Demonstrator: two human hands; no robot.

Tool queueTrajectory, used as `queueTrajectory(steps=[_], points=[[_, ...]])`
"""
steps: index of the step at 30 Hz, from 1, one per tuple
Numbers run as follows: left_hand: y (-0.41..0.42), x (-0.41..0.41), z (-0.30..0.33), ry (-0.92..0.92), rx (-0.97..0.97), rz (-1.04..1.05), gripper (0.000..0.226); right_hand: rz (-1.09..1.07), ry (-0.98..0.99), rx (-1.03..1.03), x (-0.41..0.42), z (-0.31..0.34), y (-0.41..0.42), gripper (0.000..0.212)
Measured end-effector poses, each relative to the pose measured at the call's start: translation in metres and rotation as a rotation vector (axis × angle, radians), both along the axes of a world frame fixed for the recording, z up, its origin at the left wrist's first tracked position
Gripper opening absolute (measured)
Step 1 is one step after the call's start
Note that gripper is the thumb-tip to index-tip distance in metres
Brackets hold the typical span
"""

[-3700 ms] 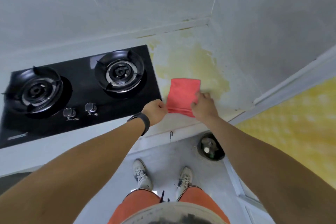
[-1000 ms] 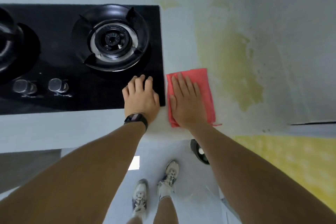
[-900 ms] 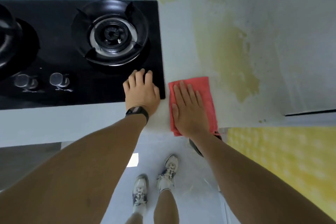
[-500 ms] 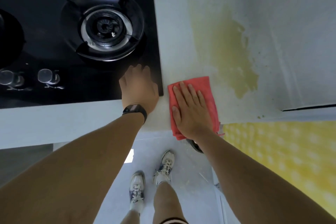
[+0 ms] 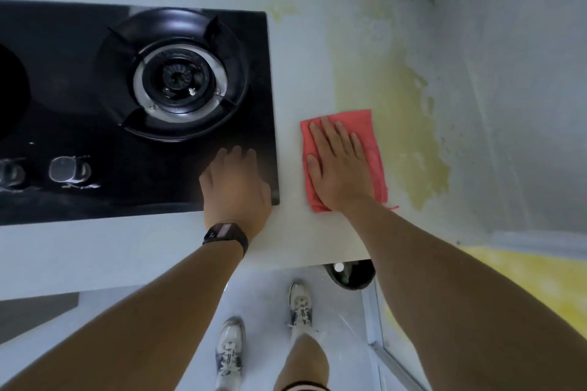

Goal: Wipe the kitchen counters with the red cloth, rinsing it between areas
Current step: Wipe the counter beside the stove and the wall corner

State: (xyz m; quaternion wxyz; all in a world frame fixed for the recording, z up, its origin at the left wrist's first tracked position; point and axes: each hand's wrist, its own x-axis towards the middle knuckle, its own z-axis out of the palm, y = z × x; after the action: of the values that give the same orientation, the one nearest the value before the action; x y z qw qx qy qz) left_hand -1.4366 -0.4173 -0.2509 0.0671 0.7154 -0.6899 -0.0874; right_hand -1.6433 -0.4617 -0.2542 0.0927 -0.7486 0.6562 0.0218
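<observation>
Lying flat under right hand (image 5: 339, 168), red cloth (image 5: 371, 133).

Pale stained walls (image 5: 524, 79) meet above a grey floor (image 5: 263, 301).

Bare counter (image 5: 305, 73) beside hob (image 5: 95, 98)

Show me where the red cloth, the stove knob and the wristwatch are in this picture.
red cloth (image 5: 368, 124): head view, bare upper right corner beyond the fingers.
stove knob (image 5: 65, 169): head view, middle of its round cap.
wristwatch (image 5: 225, 231): head view, dark face on the left wrist.
</observation>
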Motion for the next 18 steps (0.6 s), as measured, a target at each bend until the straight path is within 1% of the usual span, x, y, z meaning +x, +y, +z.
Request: queueTrajectory(steps=[6, 11, 18], points=[[-0.001, -0.001, -0.001, -0.028, 0.004, 0.005, 0.052, 0.037, -0.01, 0.011, 0.007, 0.001, -0.053, 0.064], [-0.002, -0.002, 0.0, -0.051, 0.007, 0.029, 0.054, 0.083, -0.033, -0.016, 0.023, -0.001, -0.124, 0.064], [-0.005, -0.004, 0.002, -0.077, 0.031, 0.046, 0.057, 0.166, -0.016, -0.011, 0.047, 0.0, -0.211, 0.064]])
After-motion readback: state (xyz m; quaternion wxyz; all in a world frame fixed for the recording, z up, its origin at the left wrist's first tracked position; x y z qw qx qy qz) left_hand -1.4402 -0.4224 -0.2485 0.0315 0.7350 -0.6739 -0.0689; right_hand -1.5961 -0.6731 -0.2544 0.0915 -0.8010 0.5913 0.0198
